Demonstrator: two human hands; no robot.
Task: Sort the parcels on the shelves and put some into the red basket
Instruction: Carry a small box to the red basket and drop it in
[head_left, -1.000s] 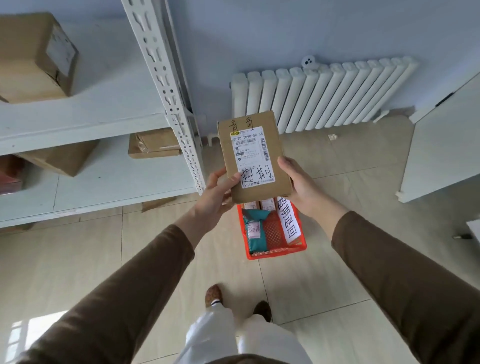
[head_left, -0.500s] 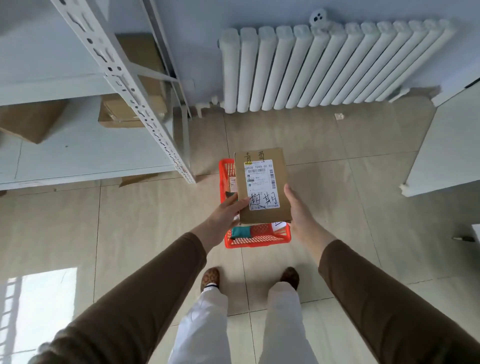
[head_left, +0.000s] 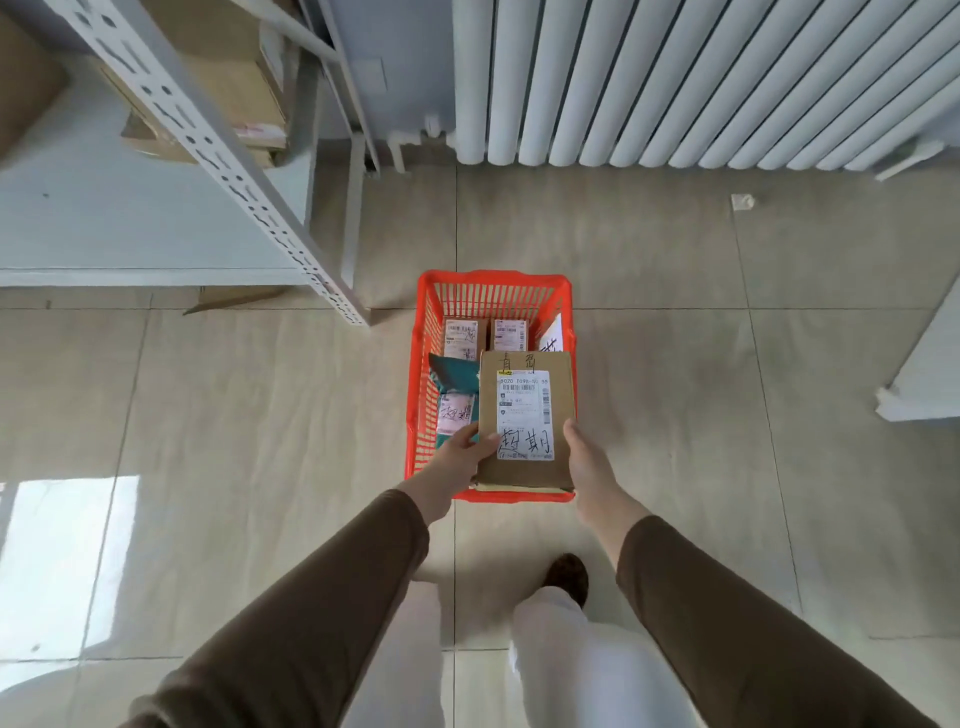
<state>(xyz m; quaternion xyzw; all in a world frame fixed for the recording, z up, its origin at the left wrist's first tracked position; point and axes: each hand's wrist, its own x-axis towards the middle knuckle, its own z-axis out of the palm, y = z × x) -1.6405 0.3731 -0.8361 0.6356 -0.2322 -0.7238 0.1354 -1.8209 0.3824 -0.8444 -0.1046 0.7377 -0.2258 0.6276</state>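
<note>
white shelf (head_left: 130, 228) holds cardboard boxes (head_left: 234, 88) | left hand (head_left: 460, 457) fingers grip the brown parcel (head_left: 524, 415) at its left edge | parcel sits over the red basket (head_left: 415, 384) | right hand (head_left: 589, 460) fingers grip its right edge

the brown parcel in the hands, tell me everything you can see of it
The brown parcel is a flat cardboard box, label side up, held roughly level over the near right part of the red basket. A white shipping label with a barcode covers most of its top, with dark handwritten characters on the label's lower part and on the bare cardboard above. The left hand grips its near left edge, thumb on the label; the right hand holds its right edge.
</note>
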